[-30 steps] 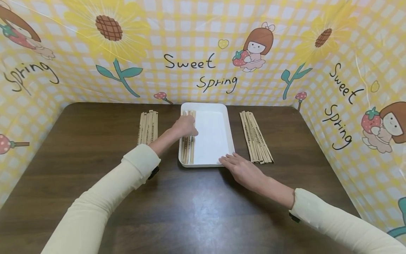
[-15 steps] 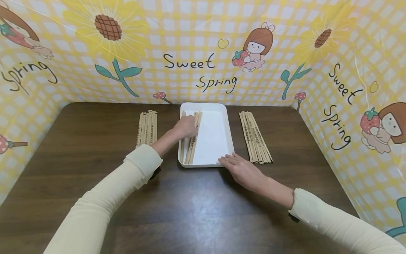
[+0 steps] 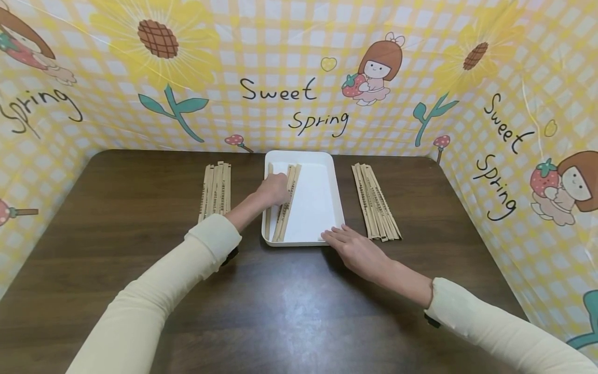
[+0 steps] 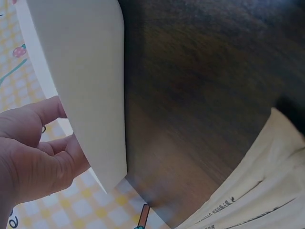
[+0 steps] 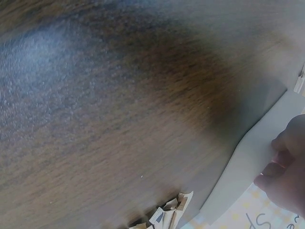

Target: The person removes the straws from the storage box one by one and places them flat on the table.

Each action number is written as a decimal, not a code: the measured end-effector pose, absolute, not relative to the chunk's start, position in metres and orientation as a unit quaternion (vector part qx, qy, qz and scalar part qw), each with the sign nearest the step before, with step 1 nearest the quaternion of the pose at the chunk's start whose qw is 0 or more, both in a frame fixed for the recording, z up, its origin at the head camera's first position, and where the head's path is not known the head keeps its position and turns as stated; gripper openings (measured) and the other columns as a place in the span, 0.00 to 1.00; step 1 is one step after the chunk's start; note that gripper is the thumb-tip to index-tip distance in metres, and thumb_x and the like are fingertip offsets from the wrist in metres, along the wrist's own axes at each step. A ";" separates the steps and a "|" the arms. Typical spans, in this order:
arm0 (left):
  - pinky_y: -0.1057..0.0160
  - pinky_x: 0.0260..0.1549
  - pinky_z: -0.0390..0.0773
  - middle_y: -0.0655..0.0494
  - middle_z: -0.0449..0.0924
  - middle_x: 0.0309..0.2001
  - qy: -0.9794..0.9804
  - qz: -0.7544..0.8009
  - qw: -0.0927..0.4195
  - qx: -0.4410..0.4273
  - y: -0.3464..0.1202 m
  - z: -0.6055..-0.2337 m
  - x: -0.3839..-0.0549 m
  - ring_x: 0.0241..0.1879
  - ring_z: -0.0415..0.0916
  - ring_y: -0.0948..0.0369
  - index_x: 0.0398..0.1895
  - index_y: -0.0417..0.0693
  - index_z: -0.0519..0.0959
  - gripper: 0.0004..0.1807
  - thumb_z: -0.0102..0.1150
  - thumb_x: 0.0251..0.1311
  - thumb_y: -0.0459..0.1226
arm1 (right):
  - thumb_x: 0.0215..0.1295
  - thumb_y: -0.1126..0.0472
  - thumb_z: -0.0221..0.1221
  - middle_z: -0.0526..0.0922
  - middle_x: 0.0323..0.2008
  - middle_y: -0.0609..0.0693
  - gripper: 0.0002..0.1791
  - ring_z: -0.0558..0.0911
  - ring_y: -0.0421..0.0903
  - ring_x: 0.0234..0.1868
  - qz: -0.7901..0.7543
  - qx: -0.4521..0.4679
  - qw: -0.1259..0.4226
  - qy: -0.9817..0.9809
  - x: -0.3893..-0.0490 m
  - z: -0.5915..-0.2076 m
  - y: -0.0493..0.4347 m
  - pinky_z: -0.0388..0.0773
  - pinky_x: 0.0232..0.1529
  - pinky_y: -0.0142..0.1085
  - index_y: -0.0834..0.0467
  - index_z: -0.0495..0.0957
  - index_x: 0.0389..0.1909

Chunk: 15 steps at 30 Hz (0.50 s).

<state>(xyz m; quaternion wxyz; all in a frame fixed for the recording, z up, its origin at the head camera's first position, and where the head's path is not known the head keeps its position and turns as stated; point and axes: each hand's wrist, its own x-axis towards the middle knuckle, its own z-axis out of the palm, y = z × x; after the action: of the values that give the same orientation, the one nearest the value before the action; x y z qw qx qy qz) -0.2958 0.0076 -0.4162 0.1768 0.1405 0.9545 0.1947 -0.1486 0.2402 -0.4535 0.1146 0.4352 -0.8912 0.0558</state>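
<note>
A white rectangular tray stands at the back middle of the table. Inside, thin sticks in printed brown paper slant beside one along its left wall. My left hand reaches over that wall onto the slanted sticks, its fingers bent. In the left wrist view the tray's wall hides the fingertips, so whether they pinch a stick I cannot tell. My right hand rests on the tray's near right corner with fingers extended; the right wrist view shows that hand against the tray's outer wall.
Left of the tray lies a bundle of paper-wrapped sticks, partly behind the left forearm. Another such bundle lies to its right, close to my right hand. A yellow checked cloth hangs behind and beside the brown table.
The wrapped sticks under my left hand have shifted rightward and now slant, leaving one by the left wall. The left hand has moved only slightly. My right hand stays at the corner.
</note>
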 end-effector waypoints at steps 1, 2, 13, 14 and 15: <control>0.69 0.11 0.66 0.50 0.68 0.19 0.955 0.196 0.176 0.139 0.008 -0.417 -0.296 0.16 0.68 0.60 0.23 0.42 0.68 0.08 0.50 0.57 0.26 | 0.62 0.77 0.56 0.83 0.54 0.60 0.21 0.82 0.56 0.55 0.055 0.435 0.114 -0.891 -0.149 -0.454 0.240 0.72 0.63 0.50 0.68 0.78 0.57; 0.69 0.11 0.66 0.50 0.68 0.19 0.955 0.195 0.176 0.140 0.008 -0.417 -0.296 0.16 0.68 0.60 0.22 0.42 0.68 0.08 0.49 0.57 0.26 | 0.62 0.77 0.56 0.83 0.54 0.60 0.21 0.82 0.56 0.55 0.054 0.435 0.114 -0.892 -0.149 -0.454 0.240 0.73 0.63 0.50 0.68 0.78 0.57; 0.67 0.13 0.69 0.50 0.70 0.20 0.957 0.195 0.164 0.142 0.006 -0.421 -0.296 0.18 0.70 0.59 0.22 0.43 0.68 0.07 0.52 0.54 0.27 | 0.61 0.77 0.57 0.82 0.54 0.60 0.22 0.82 0.55 0.56 0.050 0.434 0.112 -0.893 -0.148 -0.453 0.240 0.72 0.64 0.49 0.68 0.78 0.57; 0.67 0.13 0.69 0.49 0.70 0.20 0.956 0.195 0.164 0.142 0.006 -0.421 -0.296 0.19 0.70 0.58 0.21 0.43 0.68 0.08 0.53 0.54 0.27 | 0.61 0.77 0.57 0.82 0.54 0.60 0.22 0.82 0.55 0.56 0.049 0.434 0.112 -0.892 -0.148 -0.453 0.240 0.72 0.64 0.49 0.68 0.78 0.57; 0.67 0.13 0.69 0.49 0.70 0.20 0.956 0.196 0.165 0.142 0.006 -0.421 -0.296 0.19 0.71 0.58 0.21 0.42 0.68 0.08 0.53 0.54 0.27 | 0.61 0.77 0.57 0.82 0.54 0.60 0.22 0.82 0.55 0.56 0.049 0.434 0.112 -0.892 -0.148 -0.453 0.240 0.72 0.64 0.49 0.68 0.78 0.57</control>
<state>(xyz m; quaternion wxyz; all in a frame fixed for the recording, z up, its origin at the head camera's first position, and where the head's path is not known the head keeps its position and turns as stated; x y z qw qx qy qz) -0.2960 0.0064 -0.4212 0.1645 0.1416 0.9564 0.1955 -0.1483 0.2399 -0.4530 0.1122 0.4344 -0.8923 0.0495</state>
